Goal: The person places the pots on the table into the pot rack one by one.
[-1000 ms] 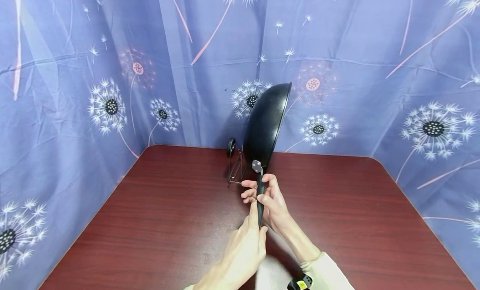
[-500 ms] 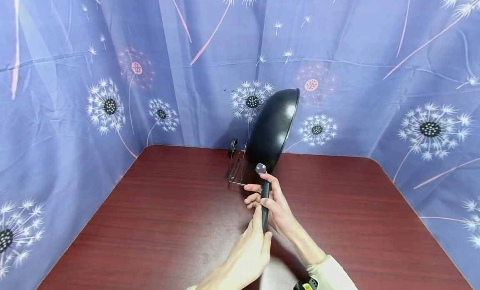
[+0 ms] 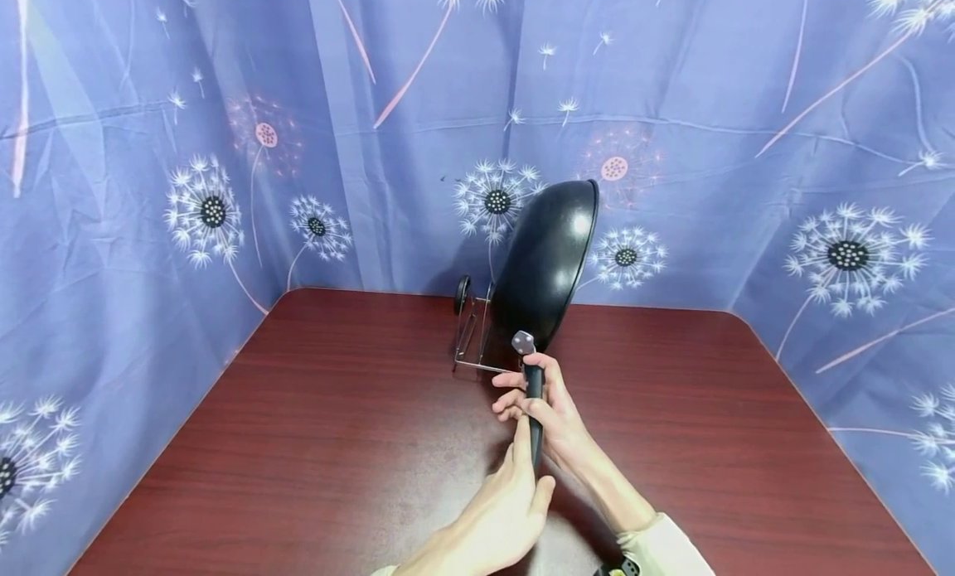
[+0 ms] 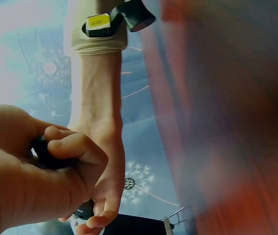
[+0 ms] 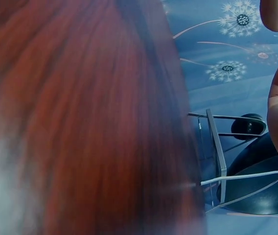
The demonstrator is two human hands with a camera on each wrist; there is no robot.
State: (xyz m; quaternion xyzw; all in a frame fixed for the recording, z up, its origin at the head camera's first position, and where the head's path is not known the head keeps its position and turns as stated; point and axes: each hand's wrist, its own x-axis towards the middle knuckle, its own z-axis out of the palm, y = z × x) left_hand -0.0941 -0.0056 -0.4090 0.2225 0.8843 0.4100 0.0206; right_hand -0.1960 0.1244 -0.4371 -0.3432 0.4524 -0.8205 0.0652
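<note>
A black wok (image 3: 552,257) is tilted up on its edge at the back of the table, its outer side towards the left. Its black handle (image 3: 534,383) points at me, joined by a riveted metal bracket (image 3: 524,342). My right hand (image 3: 555,418) pinches the handle near the bracket between thumb and fingers. Behind it, my left hand (image 3: 500,510) grips the handle end (image 4: 53,156). Just left of the wok stands a wire rack (image 3: 468,344), also seen as a wire rack (image 5: 217,152) from the right wrist. I cannot tell whether wok and rack touch.
A black round knob-like piece (image 3: 462,294) sits at the rack's back left. The reddish-brown wooden table (image 3: 298,443) runs back to a blue dandelion-print curtain (image 3: 410,186) close behind the wok. Curtain also borders the left and right sides.
The wok has leaned further right and come down slightly, mostly in the first half second. Both hands have shifted right and a little nearer with its handle. More of the rack shows.
</note>
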